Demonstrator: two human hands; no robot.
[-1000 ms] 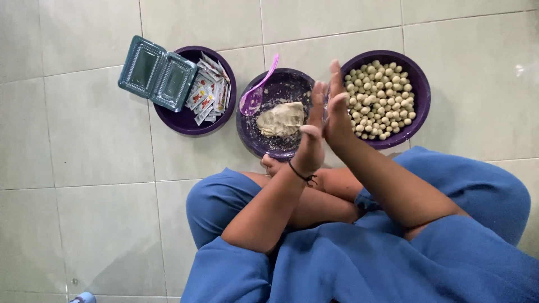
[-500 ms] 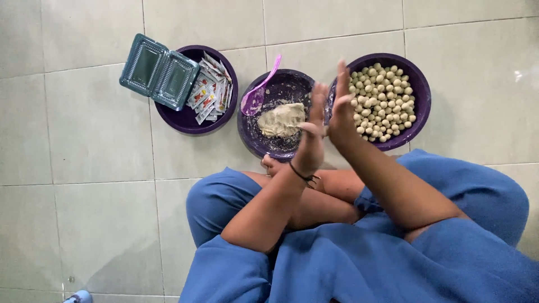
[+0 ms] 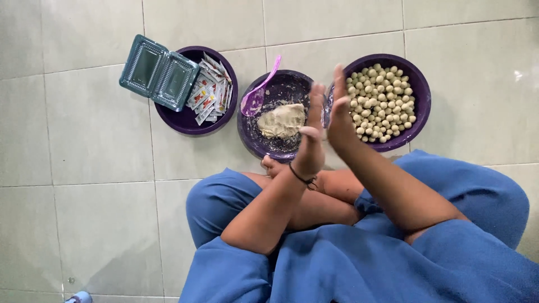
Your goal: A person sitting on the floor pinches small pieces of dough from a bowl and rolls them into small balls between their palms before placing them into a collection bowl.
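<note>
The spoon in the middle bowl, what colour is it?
Pinkish purple; the spoon shows best in the head view.

Pale tiled floor, seen from above

Large glossy off-white tiles (image 3: 84,129) meet at thin grey grout lines (image 3: 50,126), under soft, even light.
</note>
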